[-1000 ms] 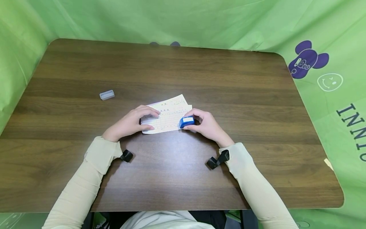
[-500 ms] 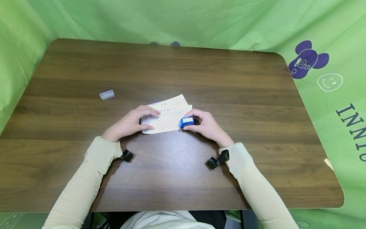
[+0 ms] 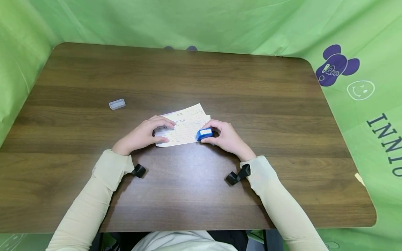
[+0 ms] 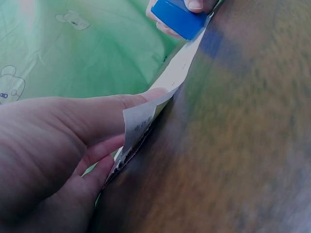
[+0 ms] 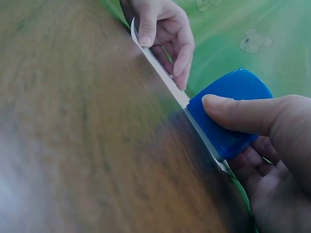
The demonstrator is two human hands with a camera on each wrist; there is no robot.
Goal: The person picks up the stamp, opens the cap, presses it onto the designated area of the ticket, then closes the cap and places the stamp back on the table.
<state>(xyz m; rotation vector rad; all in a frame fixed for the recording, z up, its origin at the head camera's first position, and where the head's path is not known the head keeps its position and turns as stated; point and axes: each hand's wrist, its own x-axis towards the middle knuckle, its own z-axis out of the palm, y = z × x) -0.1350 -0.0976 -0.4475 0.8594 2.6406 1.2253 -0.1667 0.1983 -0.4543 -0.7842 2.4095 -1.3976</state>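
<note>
A blue stamp (image 3: pixel 205 134) with a white label on top stands on the lower right part of a printed form (image 3: pixel 185 130). My right hand (image 3: pixel 228 137) grips it from the side; in the right wrist view the thumb lies along the blue stamp body (image 5: pixel 231 116). My left hand (image 3: pixel 142 135) rests on the form's left part, thumb and fingers apart, fingertips pressing the paper down. Seen from the left wrist, the near corner of the form (image 4: pixel 141 116) curls up beside the thumb. Another sheet (image 3: pixel 194 109) shows beneath, fanned out toward the back.
A small clear plastic cap (image 3: pixel 117 104) lies on the brown wooden table (image 3: pixel 201 76), left of and behind the papers. A green printed cloth (image 3: pixel 355 122) hangs around the table. Black wrist cameras (image 3: pixel 139 170) sit at both cuffs.
</note>
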